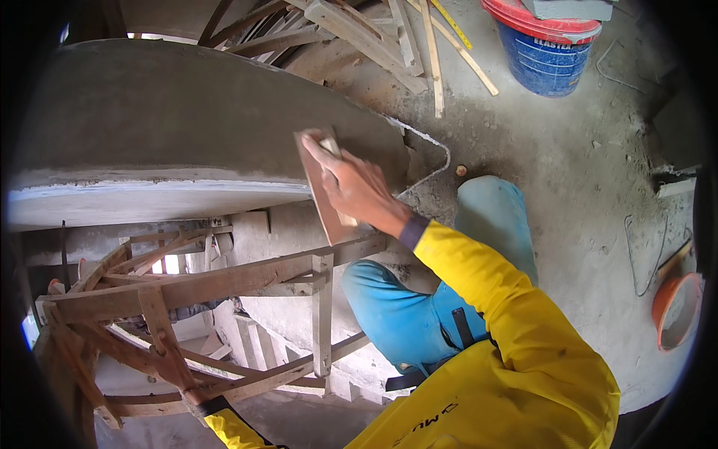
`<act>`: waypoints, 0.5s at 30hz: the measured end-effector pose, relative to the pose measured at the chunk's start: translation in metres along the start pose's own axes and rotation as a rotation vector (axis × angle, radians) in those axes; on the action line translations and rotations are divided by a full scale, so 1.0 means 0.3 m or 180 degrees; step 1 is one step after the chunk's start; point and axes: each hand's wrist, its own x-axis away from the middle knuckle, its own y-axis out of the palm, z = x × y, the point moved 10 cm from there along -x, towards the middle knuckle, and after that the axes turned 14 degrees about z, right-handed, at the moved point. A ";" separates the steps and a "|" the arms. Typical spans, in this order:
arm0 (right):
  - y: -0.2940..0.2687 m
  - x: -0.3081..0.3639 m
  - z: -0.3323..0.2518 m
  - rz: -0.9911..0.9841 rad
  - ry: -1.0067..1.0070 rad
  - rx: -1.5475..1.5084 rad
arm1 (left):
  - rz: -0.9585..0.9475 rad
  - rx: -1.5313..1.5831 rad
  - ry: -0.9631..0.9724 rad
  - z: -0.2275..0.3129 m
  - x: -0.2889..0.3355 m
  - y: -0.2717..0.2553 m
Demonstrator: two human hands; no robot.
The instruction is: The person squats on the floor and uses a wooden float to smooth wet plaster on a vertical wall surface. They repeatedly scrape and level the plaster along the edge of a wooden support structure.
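I am holding one float (321,209) in my right hand (355,187), the fingers closing around its handle; its board is lying across the border of one curved grey surface (194,120), and I am not able to say if its full face is touching. By my judgement, the coating is mostly done, because the long part to the left of these fingers is looking covered and quite even; what is remaining, I am judging, is finer smoothing near the fingers and along the ragged pale edge (149,193) below them.

My left hand (173,370) is resting at one slanting brace (153,310), lower and to the left of the right fingers; its own fingers are blending with the wood, so I am not sure if they are gripping; one wooden frame (209,290) is standing around it.

Farther out, above the right fingers, timber pieces (366,41) are lying, too many to count; to their right are standing one blue bucket (542,63) and one orange bowl (661,310); two bent wires (632,262) are lying there also.
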 end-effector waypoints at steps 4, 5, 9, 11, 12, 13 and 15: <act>-0.032 -0.157 0.038 0.0288 -0.0005 0.0257 | 0.0137 -0.0060 0.0216 0.028 -0.018 0.014; -0.043 -0.167 0.062 0.0331 0.0064 0.0262 | 0.0128 -0.0107 0.0171 0.031 -0.016 0.014; 0.019 0.051 0.077 0.0075 0.0025 -0.0245 | 0.0431 -0.0310 0.0155 0.011 0.002 -0.021; 0.018 0.036 0.004 -0.0042 -0.0079 -0.0048 | 0.0151 -0.0344 0.0045 0.014 0.005 -0.008; 0.005 -0.015 -0.005 -0.0003 -0.0086 0.0106 | 0.0014 -0.0375 0.0014 0.021 -0.001 -0.004; -0.007 -0.061 -0.011 0.0016 -0.0095 0.0270 | 0.0072 -0.0345 0.0055 0.009 -0.010 0.004; -0.031 -0.124 0.073 -0.0043 0.0328 0.0442 | 0.0192 -0.0239 0.0138 0.005 -0.027 0.025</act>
